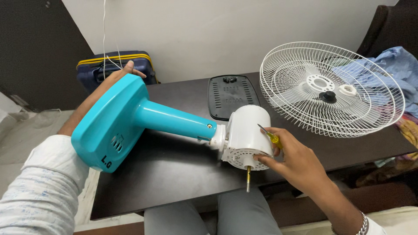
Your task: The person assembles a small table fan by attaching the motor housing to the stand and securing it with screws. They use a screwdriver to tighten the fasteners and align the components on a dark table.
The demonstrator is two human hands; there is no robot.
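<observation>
The white cylindrical plastic fan motor housing (246, 135) lies on its side above the near part of the dark bench (174, 174), its brass-coloured shaft (248, 177) pointing down toward the person. It is joined to a turquoise plastic fan neck and base (126, 122), which slants up and away to the left.

The right hand (289, 159) rests against the housing's right side, fingers curled around a yellow-handled screwdriver (271, 135); the metal tip touches the housing's upper right edge. The left hand (124, 72) is mostly hidden behind the turquoise base and holds it up from the back; only fingertips show over the top edge, so how its fingers close cannot be told.

Beyond the right hand, farther back on the bench, lies a black vented plastic back cover (230, 95) with small black knobs (229, 79) on its far end. To the right of that hand and farther off rests a round white wire fan guard (305, 109) holding a black cap (327, 96) and a white ring nut (347, 90). Past the left hand, a dark blue suitcase with yellow trim (93, 69) stands on the floor by the wall.
</observation>
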